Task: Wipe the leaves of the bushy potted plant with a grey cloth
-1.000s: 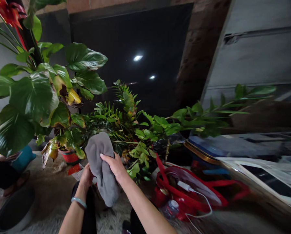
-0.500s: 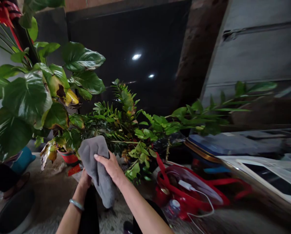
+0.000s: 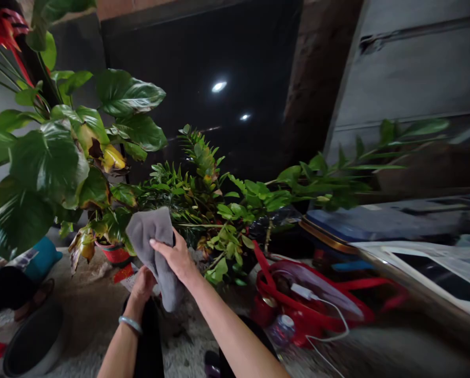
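A grey cloth [image 3: 152, 236] hangs in front of me, bunched in the middle, with its lower end drooping towards the floor. My right hand [image 3: 176, 256] grips its right side, thumb lying across the front and the other fingers out of sight behind. Below and to the left, my left hand [image 3: 143, 284] is curled against the cloth's lower left edge; its fingertips are hidden. A pale bracelet circles the left wrist. Just left of the cloth are the leaves of a large potted plant [image 3: 49, 163], some yellow and brown at the edges.
Bushy green plants [image 3: 203, 194] stand beyond my hands, before a dark shiny panel [image 3: 187, 63]. A red bag [image 3: 313, 299] with a white cable sits to the right, near a plastic bottle [image 3: 284, 329]. At lower left are a dark bucket [image 3: 33, 341] and another person's leg [image 3: 2, 294].
The cloth's lower end has swung up and left. My left hand has shifted slightly right, closer beneath the cloth, while the right hand keeps its hold a little higher.
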Action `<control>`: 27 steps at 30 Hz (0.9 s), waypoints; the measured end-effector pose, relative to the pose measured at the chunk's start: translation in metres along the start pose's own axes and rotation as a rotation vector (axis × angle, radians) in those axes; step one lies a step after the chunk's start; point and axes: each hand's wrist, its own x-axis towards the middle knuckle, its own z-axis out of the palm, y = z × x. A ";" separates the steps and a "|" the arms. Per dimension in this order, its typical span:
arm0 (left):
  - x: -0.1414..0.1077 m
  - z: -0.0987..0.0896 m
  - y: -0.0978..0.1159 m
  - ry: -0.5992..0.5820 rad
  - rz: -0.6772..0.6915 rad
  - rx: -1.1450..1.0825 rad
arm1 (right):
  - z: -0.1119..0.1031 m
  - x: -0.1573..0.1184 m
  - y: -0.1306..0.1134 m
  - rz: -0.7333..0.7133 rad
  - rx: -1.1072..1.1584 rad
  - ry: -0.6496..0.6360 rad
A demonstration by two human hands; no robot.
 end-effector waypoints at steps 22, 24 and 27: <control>-0.011 -0.013 0.019 0.104 0.020 -0.003 | -0.009 -0.031 0.057 0.406 0.297 0.015; -0.013 -0.012 0.023 0.097 0.026 0.040 | -0.009 -0.063 0.067 0.434 0.220 -0.076; -0.010 -0.012 0.023 0.081 -0.014 0.068 | -0.025 -0.076 0.051 0.356 0.112 0.016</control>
